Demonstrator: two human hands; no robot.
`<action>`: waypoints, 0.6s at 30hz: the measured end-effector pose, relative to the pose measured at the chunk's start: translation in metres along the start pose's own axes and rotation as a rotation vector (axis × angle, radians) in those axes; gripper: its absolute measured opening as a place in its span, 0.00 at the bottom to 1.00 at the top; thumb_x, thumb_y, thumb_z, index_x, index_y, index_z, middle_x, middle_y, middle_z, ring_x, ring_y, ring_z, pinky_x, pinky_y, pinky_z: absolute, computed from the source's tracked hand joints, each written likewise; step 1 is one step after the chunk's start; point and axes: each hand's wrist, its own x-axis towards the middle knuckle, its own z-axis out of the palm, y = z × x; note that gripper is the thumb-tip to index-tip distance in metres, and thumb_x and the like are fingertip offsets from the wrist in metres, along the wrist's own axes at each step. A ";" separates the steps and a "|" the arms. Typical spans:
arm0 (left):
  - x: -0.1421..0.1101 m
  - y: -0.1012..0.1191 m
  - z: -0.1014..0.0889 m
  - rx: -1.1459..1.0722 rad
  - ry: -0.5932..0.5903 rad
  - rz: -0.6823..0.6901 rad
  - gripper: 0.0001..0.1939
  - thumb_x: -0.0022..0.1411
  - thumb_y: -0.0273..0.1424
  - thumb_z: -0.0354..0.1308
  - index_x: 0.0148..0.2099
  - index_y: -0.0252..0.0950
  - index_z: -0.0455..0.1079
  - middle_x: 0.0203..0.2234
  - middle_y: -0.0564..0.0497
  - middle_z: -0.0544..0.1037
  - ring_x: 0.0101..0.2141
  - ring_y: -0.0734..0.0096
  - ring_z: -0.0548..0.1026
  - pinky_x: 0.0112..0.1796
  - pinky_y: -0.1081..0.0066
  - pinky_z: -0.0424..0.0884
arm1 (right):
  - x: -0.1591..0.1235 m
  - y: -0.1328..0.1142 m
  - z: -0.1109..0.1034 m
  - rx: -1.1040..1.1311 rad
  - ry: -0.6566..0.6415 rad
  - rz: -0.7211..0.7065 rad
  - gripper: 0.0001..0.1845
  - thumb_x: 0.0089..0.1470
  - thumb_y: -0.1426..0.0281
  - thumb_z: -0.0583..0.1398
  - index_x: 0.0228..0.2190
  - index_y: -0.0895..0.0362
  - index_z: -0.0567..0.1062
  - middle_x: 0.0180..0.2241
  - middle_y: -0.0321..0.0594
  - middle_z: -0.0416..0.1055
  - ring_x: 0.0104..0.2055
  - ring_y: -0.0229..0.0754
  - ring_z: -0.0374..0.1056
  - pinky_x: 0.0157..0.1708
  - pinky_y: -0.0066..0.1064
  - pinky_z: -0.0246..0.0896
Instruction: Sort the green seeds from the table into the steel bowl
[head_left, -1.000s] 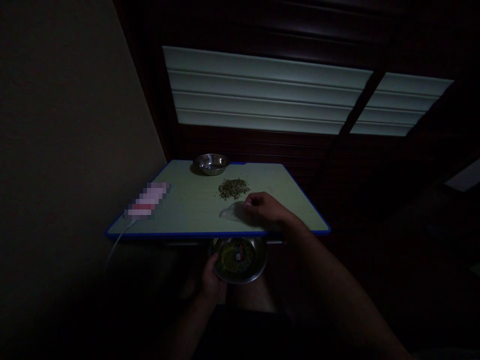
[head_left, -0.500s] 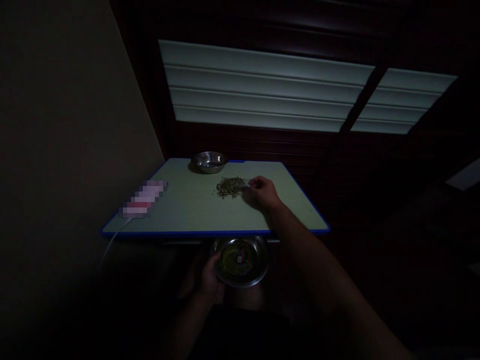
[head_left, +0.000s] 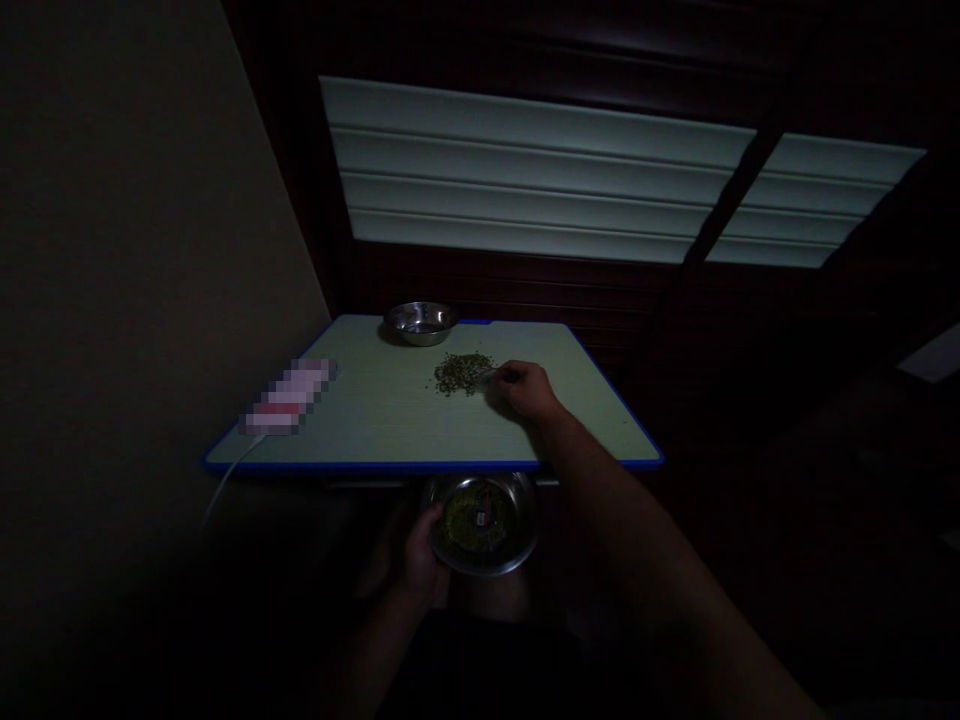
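Observation:
My left hand (head_left: pixel 425 560) grips the rim of a metal bowl (head_left: pixel 523 540), held below the table's near edge. Green grains (head_left: pixel 459 520) lie in this bowl, along with a small dark thing with a red and white mark (head_left: pixel 484 512). On the table top, a loose pile of small greenish-brown grains (head_left: pixel 459 373) is spread out. My right hand (head_left: pixel 527 390) is at the pile's right edge, fingers pinched together. Something thin and pale seems to stick out of the pinch toward the grains, too dim to name.
A second metal bowl (head_left: pixel 421 325) stands at the back left of the pale table (head_left: pixel 375 420), which has a blue edge. A blurred-out pinkish object (head_left: pixel 289 398) with a white cable (head_left: pixel 219 492) lies on the left. Behind are dark wooden panels with pale slats (head_left: pixel 517 180).
My right hand has shifted slightly downward, with its fingers curled closer together at the pile's edge. The left hand and its bowl stay almost where they were.

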 end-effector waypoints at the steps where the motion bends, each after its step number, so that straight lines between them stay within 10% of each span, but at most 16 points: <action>1: -0.001 0.000 0.001 0.003 0.004 -0.003 0.10 0.52 0.30 0.59 0.36 0.33 0.78 0.31 0.42 0.84 0.46 0.47 0.79 0.48 0.55 0.75 | 0.000 0.000 0.000 0.020 -0.015 0.004 0.07 0.39 0.72 0.59 0.24 0.58 0.76 0.25 0.37 0.76 0.29 0.39 0.68 0.35 0.30 0.64; 18: 0.003 -0.001 -0.004 0.005 -0.029 0.021 0.12 0.51 0.31 0.61 0.37 0.30 0.79 0.32 0.41 0.84 0.47 0.47 0.79 0.50 0.55 0.74 | -0.005 -0.009 -0.004 -0.045 -0.046 0.050 0.07 0.41 0.66 0.60 0.20 0.57 0.72 0.19 0.33 0.66 0.24 0.36 0.60 0.28 0.29 0.55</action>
